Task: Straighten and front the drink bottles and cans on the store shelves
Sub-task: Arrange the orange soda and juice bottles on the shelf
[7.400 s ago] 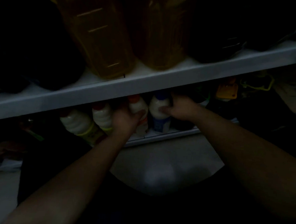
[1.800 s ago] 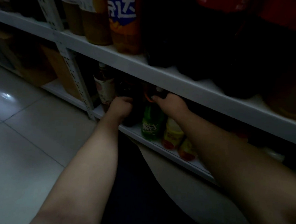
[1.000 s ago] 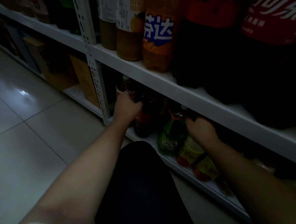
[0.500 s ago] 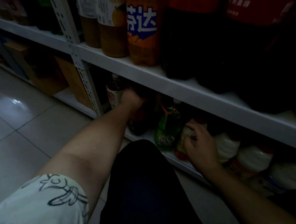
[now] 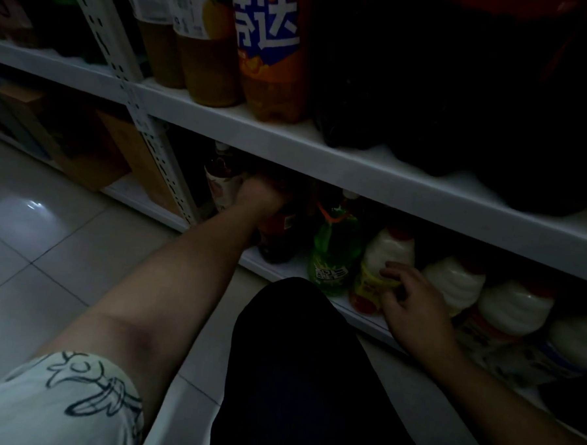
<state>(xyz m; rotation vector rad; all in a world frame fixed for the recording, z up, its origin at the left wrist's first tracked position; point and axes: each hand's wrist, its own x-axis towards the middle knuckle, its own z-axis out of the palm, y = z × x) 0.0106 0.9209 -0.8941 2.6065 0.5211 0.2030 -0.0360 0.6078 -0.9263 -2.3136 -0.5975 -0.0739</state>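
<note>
Down on the bottom shelf point(image 5: 251, 262), under the white upper shelf point(image 5: 322, 155), both your hands are at the drink row. Light is poor.

Left hand point(image 5: 259, 196): it reaches in under the upper shelf's lip and lies over the shoulder of a dark bottle point(image 5: 279, 231) with a red label. The fingers are lost in shadow, so you cannot tell whether they close round it. A brown bottle with a pale label point(image 5: 221, 181) stands upright just left of that hand.

Right hand point(image 5: 413, 303): the fingers are loosely bent and grip nothing. The fingertips point(image 5: 390, 266) touch the yellow label band of a white milky bottle point(image 5: 389, 249) with a red cap.

A green bottle point(image 5: 334, 255) stands between the dark bottle and the white one, near the shelf's front edge. More white bottles point(image 5: 452, 281) run off to the right.

The upper shelf carries an orange soda bottle point(image 5: 273, 61) with a blue label, amber bottles point(image 5: 205, 68) to its left and large dark bottles point(image 5: 360, 89) to its right.

Your dark-trousered knee point(image 5: 295, 358) is in front of the shelf, on the tiled floor point(image 5: 46, 243).
</note>
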